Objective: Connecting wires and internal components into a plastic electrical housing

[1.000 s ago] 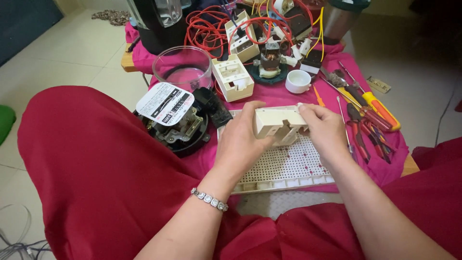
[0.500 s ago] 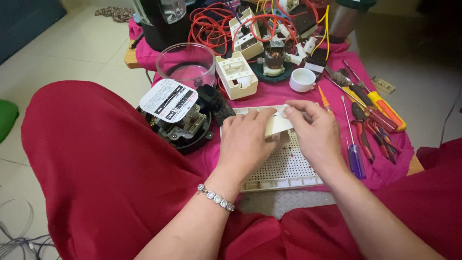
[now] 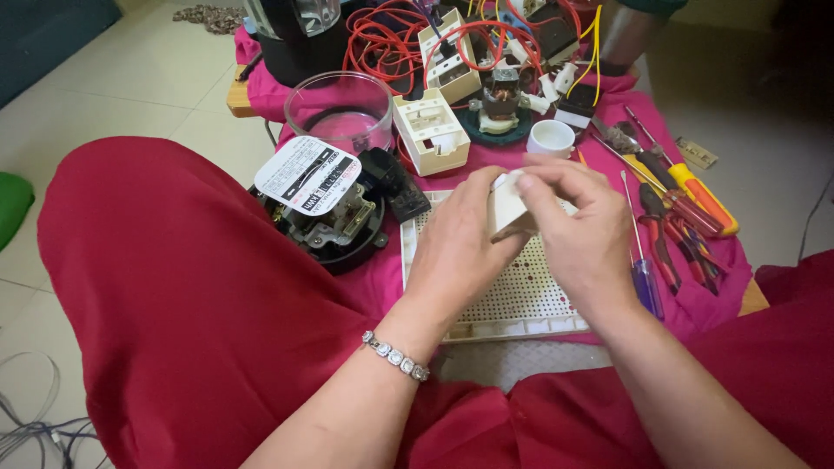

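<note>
Both my hands hold a small cream plastic box-shaped part (image 3: 506, 211) above a white perforated board (image 3: 521, 304). My left hand (image 3: 456, 252) wraps it from the left and below, and a sparkling bracelet (image 3: 395, 356) circles that wrist. My right hand (image 3: 578, 234) pinches its top edge with fingers curled over it. Most of the part is hidden by my fingers.
An opened round meter mechanism (image 3: 326, 217) with a white dial plate lies left of the board. A clear glass dome (image 3: 339, 108), a cream switch box (image 3: 430, 130), a small white cup (image 3: 552, 137), red wires (image 3: 382, 43) and screwdrivers and pliers (image 3: 673, 208) lie on the pink cloth (image 3: 373, 282).
My hands have turned the cream part and closed more tightly over it, so less of it shows. The view has shifted slightly; the hands stay above the perforated board.
</note>
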